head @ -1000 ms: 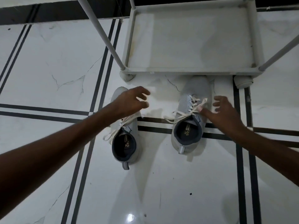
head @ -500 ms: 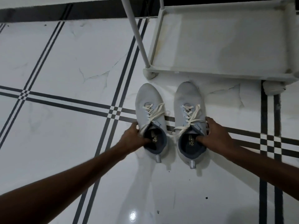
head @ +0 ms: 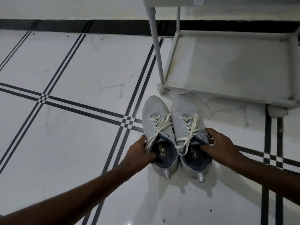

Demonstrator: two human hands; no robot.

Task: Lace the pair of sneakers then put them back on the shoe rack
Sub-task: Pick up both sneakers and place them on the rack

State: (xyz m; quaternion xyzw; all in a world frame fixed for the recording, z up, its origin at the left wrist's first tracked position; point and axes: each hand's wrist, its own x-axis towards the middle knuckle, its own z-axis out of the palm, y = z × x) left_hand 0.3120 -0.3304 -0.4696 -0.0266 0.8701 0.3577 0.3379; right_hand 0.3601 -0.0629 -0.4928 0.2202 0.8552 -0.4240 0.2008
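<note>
Two grey sneakers [head: 172, 137] with loose cream laces, each collar gripped by one hand's fingers [head: 150, 155].

Glossy white marble-look floor [head: 68, 143] crossed by paired dark inlay lines, black skirting strip [head: 73, 24] along the pale wall [head: 65, 7], dim lighting with one ceiling-light glare spot near the bottom edge.

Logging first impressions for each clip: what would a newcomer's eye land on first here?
The pair of grey sneakers at centre, side by side on the white tiled floor: the left sneaker gripped at its collar by the left hand, the right sneaker by the right hand. Their cream laces are threaded but hang loose. Just beyond their toes, upper right, sits the pale shoe rack, its bottom shelf bare.
</note>
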